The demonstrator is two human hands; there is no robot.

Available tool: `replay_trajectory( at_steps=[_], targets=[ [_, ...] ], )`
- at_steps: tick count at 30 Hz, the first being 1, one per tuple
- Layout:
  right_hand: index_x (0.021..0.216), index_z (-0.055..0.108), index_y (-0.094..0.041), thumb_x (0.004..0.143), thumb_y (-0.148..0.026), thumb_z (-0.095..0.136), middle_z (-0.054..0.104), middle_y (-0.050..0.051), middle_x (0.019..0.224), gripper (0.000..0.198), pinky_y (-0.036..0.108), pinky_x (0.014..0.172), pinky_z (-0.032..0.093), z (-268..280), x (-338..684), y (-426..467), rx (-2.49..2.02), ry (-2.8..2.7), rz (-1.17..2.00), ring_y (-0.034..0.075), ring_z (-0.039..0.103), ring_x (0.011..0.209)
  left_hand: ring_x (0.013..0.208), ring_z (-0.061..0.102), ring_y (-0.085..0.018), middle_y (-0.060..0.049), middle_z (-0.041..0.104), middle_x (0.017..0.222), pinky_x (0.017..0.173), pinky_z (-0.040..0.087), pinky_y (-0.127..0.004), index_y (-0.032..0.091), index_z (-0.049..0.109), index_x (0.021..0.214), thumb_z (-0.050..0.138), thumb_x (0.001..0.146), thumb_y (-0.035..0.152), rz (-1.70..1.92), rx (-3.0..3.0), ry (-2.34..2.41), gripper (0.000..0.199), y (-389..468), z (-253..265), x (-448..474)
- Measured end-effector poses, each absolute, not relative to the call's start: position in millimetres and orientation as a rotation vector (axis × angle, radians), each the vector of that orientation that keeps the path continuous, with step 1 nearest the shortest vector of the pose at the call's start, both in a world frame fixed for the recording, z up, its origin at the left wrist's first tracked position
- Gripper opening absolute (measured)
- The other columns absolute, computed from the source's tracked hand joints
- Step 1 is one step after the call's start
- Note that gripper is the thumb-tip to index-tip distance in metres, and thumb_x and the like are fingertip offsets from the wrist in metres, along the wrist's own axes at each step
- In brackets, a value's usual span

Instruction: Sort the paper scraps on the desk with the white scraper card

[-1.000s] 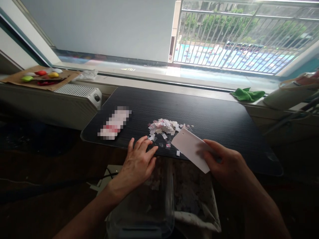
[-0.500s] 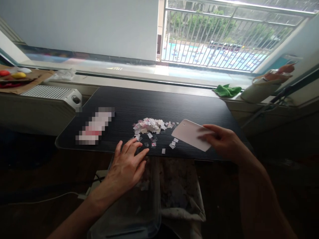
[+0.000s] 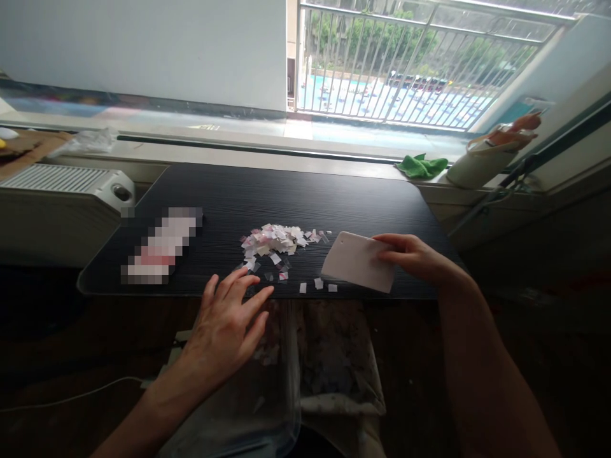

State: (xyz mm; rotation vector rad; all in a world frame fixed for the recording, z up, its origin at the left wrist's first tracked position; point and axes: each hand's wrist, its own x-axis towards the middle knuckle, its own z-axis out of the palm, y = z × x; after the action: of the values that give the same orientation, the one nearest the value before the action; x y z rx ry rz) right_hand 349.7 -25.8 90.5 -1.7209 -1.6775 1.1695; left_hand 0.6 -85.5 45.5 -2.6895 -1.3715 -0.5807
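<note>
My right hand (image 3: 410,256) grips a whitish flat scraper card (image 3: 356,262) by its right side, thumb and fingers closed on it. The card has rounded corners and a small hole near its upper left, and its lower edge is at the dark table (image 3: 238,191). Small paper scraps (image 3: 277,238), white with some pink, lie heaped left of the card. A few loose scraps (image 3: 319,284) are near the table's front edge. My left hand (image 3: 233,312) is spread with nothing in it, fingertips at that edge just in front of the heap.
A clear plastic bin (image 3: 293,381) and a cloth-lined container (image 3: 341,402) stand below the front edge. A blurred-out item (image 3: 162,245) lies on the table's left. Behind are a radiator (image 3: 67,181), a green cloth (image 3: 422,166) and a pot (image 3: 480,162) on the sill.
The card in my right hand has come down slightly towards the front edge, and loose scraps beside it have shifted and spread. My left hand stays spread. The whole view has shifted somewhat.
</note>
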Motion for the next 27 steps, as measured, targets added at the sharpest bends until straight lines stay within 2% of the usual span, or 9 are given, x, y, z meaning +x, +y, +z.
replay_trajectory(
  at_steps=[6, 16, 21, 27],
  targets=[
    [0.102, 0.075, -0.017, 0.067, -0.028, 0.064, 0.075, 0.003, 0.099, 0.038, 0.028, 0.079, 0.051, 77.2, 356.9, -22.8, -1.718, -1.699, 1.306, 0.022, 0.065, 0.091, 0.120, 0.050, -0.034, -0.014, 0.061, 0.115, 0.098, 0.036, -0.063, 0.018, 0.064, 0.113, 0.043, 0.091, 0.022, -0.588, -2.681, -1.361, 0.031, -85.7, 45.0, -1.4],
    [0.105, 0.073, -0.017, 0.065, -0.033, 0.069, 0.076, 0.004, 0.098, 0.043, 0.030, 0.072, 0.053, 92.0, 363.7, -44.9, -1.745, -1.605, 1.398, 0.023, 0.067, 0.086, 0.120, 0.050, -0.035, -0.015, 0.060, 0.116, 0.098, 0.037, -0.063, 0.017, 0.063, 0.114, 0.042, 0.091, 0.021, -0.589, -2.678, -1.342, 0.031, -86.0, 44.4, -0.7],
    [0.101, 0.074, -0.016, 0.065, -0.031, 0.067, 0.076, 0.003, 0.092, 0.039, 0.027, 0.070, 0.051, 95.2, 356.6, -40.2, -1.728, -1.624, 1.287, 0.020, 0.066, 0.081, 0.121, 0.049, -0.034, -0.014, 0.060, 0.116, 0.099, 0.036, -0.063, 0.018, 0.063, 0.115, 0.043, 0.091, 0.022, -0.586, -2.687, -1.349, 0.032, -86.4, 44.9, 0.0],
    [0.102, 0.074, -0.016, 0.067, -0.025, 0.064, 0.076, 0.003, 0.097, 0.038, 0.027, 0.075, 0.051, 82.0, 342.1, -19.1, -1.693, -1.704, 1.242, 0.020, 0.065, 0.086, 0.122, 0.048, -0.034, -0.014, 0.060, 0.116, 0.100, 0.036, -0.063, 0.018, 0.062, 0.115, 0.043, 0.091, 0.023, -0.585, -2.683, -1.361, 0.031, -85.7, 44.9, -1.5]
  ],
)
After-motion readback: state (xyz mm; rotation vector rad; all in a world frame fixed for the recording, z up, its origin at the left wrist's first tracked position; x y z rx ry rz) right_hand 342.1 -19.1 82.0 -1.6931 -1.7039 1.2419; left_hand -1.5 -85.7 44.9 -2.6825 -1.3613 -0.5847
